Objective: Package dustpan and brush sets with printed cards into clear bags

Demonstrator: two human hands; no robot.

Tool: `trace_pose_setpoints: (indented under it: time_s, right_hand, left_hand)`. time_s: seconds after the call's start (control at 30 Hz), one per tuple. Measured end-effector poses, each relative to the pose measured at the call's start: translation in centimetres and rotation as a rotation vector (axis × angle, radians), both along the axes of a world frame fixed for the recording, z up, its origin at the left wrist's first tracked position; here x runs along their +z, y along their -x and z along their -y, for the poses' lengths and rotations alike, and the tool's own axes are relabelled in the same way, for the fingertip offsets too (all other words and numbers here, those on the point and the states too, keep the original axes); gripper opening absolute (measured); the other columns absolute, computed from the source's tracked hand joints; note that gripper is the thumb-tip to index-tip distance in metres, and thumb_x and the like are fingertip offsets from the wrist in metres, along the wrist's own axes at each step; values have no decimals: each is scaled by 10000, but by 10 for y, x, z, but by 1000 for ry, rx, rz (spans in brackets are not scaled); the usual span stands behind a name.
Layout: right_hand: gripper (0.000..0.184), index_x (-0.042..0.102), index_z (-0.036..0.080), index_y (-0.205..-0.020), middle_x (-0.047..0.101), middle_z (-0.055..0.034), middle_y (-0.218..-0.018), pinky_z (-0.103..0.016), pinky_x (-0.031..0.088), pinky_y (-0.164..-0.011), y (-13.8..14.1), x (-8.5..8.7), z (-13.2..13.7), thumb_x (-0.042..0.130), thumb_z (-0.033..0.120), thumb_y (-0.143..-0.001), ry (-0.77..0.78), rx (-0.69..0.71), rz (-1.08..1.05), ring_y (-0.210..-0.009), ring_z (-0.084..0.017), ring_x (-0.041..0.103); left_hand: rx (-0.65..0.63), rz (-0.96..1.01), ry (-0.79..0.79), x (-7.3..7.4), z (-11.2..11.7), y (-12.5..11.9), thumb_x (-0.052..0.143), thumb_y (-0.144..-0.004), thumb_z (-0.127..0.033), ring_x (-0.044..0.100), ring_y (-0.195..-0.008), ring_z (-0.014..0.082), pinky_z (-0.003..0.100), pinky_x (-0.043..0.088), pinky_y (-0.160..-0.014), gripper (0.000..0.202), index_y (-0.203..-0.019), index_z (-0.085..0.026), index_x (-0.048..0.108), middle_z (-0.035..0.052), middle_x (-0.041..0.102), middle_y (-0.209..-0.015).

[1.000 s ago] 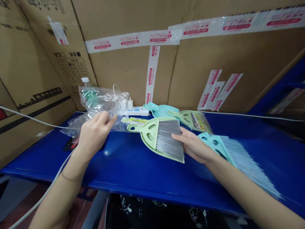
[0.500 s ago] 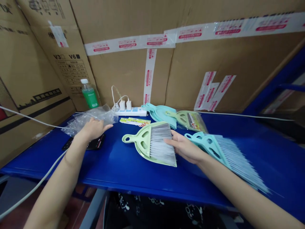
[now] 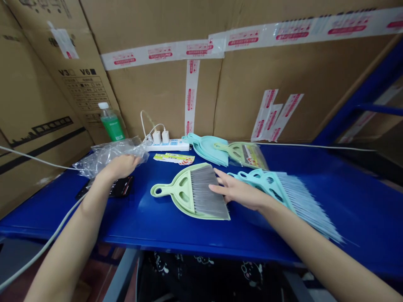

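Observation:
A light green dustpan [image 3: 179,204] lies on the table with a matching brush [image 3: 206,188] nested in it, grey bristles to the right. At its right edge is my right hand [image 3: 237,191], fingers apart, the thumb over the bristle ends. My left hand [image 3: 122,166] is closed at the right end of a pile of clear plastic bags [image 3: 103,155], its fingers pinched on the plastic and partly hidden. Just right of my right hand lie light blue brushes [image 3: 277,188], one overlapping another.
Behind stand a white power strip [image 3: 170,145], a green-labelled bottle [image 3: 111,123], light blue dustpans [image 3: 209,149] and a bagged green set [image 3: 247,155]. Card labels [image 3: 174,158] lie on the blue table [image 3: 151,235]. A black flat object [image 3: 121,188] sits under my left arm. Cardboard [image 3: 157,92] walls the back.
My left hand has gone from fingers spread over the bags to closed at their right end. The green dustpan lies flatter, and my right hand's fingers are looser at its edge. The view has shifted slightly.

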State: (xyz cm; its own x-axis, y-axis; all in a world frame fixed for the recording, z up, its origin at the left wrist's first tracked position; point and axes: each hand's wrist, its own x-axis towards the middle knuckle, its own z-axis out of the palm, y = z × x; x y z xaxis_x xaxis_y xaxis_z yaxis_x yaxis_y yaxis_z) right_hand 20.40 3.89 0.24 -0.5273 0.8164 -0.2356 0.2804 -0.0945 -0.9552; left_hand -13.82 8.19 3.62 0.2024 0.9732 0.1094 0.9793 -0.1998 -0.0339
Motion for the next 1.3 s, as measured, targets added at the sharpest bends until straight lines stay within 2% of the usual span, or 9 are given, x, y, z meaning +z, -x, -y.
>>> trace_pose_setpoints:
  time_s: [0.17, 0.27, 0.33, 0.4, 0.5, 0.63, 0.83, 1.03, 1.3]
  right_hand:
    - [718, 102, 262, -1493, 521, -143, -1272, -310, 535, -510, -9, 0, 4, 473, 358, -886, -240, 20, 305, -500, -104, 567]
    - [656, 191, 254, -1478, 510, -159, -1249, -365, 537, -578, -11, -1, 8, 458, 367, -889, -400, -18, 486, -514, -122, 565]
    - [572, 307, 227, -1433, 538, -150, -1176, -417, 524, -684, -9, -1, 10, 451, 335, -890, -587, -67, 560, -616, -170, 595]
    - [448, 433, 200, -1338, 547, -135, -1117, -438, 498, -750, -4, -1, 12, 429, 290, -900, -770, -90, 563, -731, -208, 605]
    - [275, 558, 186, -1143, 550, -102, -1051, -402, 477, -801, 10, -2, 17, 408, 250, -921, -923, 24, 446, -882, -219, 581]
    - [214, 585, 169, -1031, 545, -77, -946, -381, 456, -815, 30, -7, 23, 549, 307, -873, -940, 188, 378, -929, -225, 525]
    - [167, 571, 181, -802, 505, -44, -862, -366, 426, -786, 40, -11, 27, 639, 334, -803, -866, 149, 397, -873, -209, 488]
    - [266, 444, 197, -638, 445, -3, -767, -318, 385, -700, 40, -10, 29, 681, 274, -732, -921, 120, 407, -777, -177, 442]
    - [376, 321, 200, -582, 387, 15, -739, -307, 350, -687, 41, -15, 30, 672, 239, -711, -942, 88, 393, -740, -157, 403]
  left_hand:
    - [111, -124, -69, 5, 10, -15, 277, -855, -191, 634, -858, 316, 450, 488, -784, 365, -900, -75, 620, 183, 669, -881]
    - [51, -156, -143, 9, 23, -31, 313, -844, -162, 570, -1029, 323, 469, 426, -936, 347, -1011, -52, 597, 196, 630, -1048]
    - [-65, -136, -133, 10, 33, -43, 317, -884, -214, 540, -1091, 265, 400, 403, -993, 342, -1060, -111, 591, 138, 611, -1132]
    - [-328, -29, -66, 8, 42, -54, 295, -929, -292, 560, -1031, 234, 384, 434, -954, 360, -1044, -134, 598, 113, 624, -1071]
    - [-502, 82, 46, 1, 50, -64, 304, -955, -424, 570, -998, 210, 361, 455, -911, 396, -1076, -172, 585, 85, 619, -1066]
    - [-548, 86, 140, -9, 53, -72, 371, -929, -516, 587, -921, 213, 342, 471, -836, 428, -1087, -171, 569, 80, 617, -999]
    - [-518, 60, 152, -16, 54, -84, 351, -949, -468, 591, -781, 191, 307, 475, -701, 375, -958, -159, 562, 61, 579, -908]
    - [-544, 31, 146, -18, 55, -89, 401, -943, -435, 590, -705, 172, 279, 445, -625, 311, -966, -162, 550, 39, 577, -874]
    - [-549, 84, 125, -18, 56, -91, 394, -939, -459, 594, -676, 162, 264, 422, -611, 329, -972, -176, 559, 27, 586, -857]
